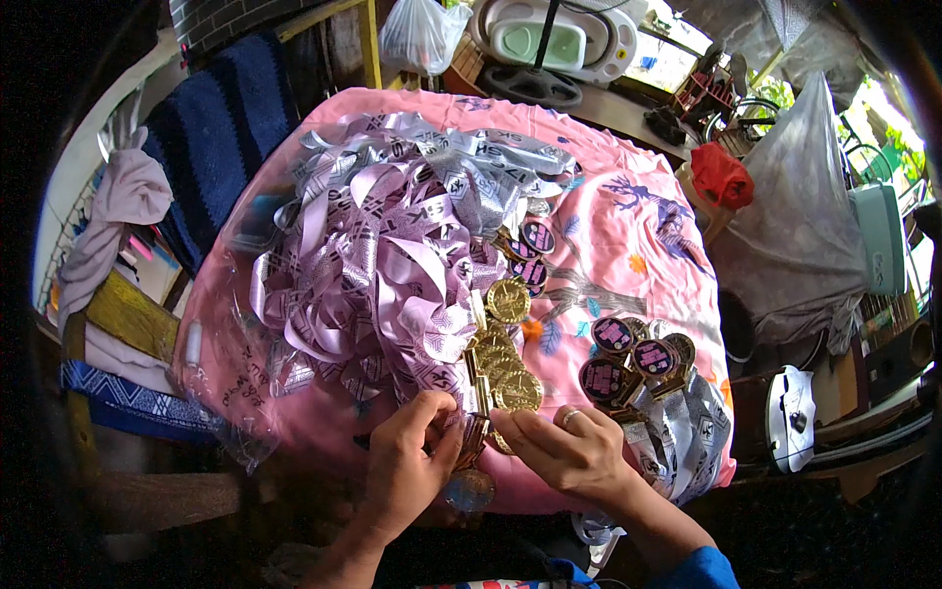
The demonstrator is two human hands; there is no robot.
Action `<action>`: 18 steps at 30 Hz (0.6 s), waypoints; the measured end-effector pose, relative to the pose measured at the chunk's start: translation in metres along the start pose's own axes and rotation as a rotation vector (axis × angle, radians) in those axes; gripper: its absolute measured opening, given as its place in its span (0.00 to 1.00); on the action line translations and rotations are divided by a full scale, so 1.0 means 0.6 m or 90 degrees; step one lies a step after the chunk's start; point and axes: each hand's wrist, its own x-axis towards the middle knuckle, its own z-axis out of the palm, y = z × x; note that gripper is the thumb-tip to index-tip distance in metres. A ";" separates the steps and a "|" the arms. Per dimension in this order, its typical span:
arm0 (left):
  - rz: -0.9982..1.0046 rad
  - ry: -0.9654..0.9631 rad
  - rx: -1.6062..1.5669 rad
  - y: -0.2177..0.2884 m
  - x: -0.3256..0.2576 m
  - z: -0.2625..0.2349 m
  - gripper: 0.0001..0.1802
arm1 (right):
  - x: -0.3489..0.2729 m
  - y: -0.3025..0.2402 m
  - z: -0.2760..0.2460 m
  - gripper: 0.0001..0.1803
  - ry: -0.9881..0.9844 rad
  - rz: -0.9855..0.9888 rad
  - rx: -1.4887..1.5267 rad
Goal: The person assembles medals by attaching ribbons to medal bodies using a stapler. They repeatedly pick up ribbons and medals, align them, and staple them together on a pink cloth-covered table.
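Note:
Gold medals (508,301) lie in an overlapping row on the pink cloth, their hanger bars joined to lilac ribbons (402,285). At the near end of this row, my left hand (420,461) is closed, thumb and fingers pinched on a lilac ribbon by a hanger bar; the exact grip is partly hidden. My right hand (569,447), with a ring on one finger, pinches the edge of a gold medal (516,391). Below the left fingers hangs another medal (469,489), in shadow. Medals with dark purple-and-pink faces (613,335) lie right of my hands, on silver ribbons (677,442).
The pink patterned cloth (628,265) covers the table. Silver ribbons (481,162) heap at the far side, near more dark-faced medals (537,237). Clear plastic (250,432) lies at the left edge. A blue striped towel (221,123) hangs far left; a large plastic bag (790,216) stands right.

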 end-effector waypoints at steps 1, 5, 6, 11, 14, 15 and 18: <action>0.010 0.004 -0.009 -0.003 0.001 0.001 0.11 | 0.001 -0.002 0.004 0.24 0.005 -0.006 -0.007; -0.037 -0.005 -0.057 0.005 0.006 -0.002 0.14 | 0.006 -0.003 0.017 0.24 0.049 -0.005 -0.017; -0.038 -0.012 -0.056 0.005 0.006 -0.003 0.15 | 0.008 -0.002 0.019 0.24 0.057 -0.010 -0.018; -0.056 -0.026 -0.078 0.005 0.004 -0.009 0.15 | 0.016 0.004 0.017 0.24 0.039 -0.021 0.002; -0.048 -0.023 -0.073 0.005 0.003 -0.010 0.15 | 0.022 0.006 0.016 0.24 0.031 -0.029 0.013; -0.049 -0.023 -0.075 0.004 0.003 -0.010 0.15 | 0.022 0.007 0.017 0.24 0.035 -0.033 0.014; -0.050 -0.025 -0.074 0.002 0.004 -0.011 0.15 | 0.025 0.008 0.018 0.25 0.038 -0.037 0.022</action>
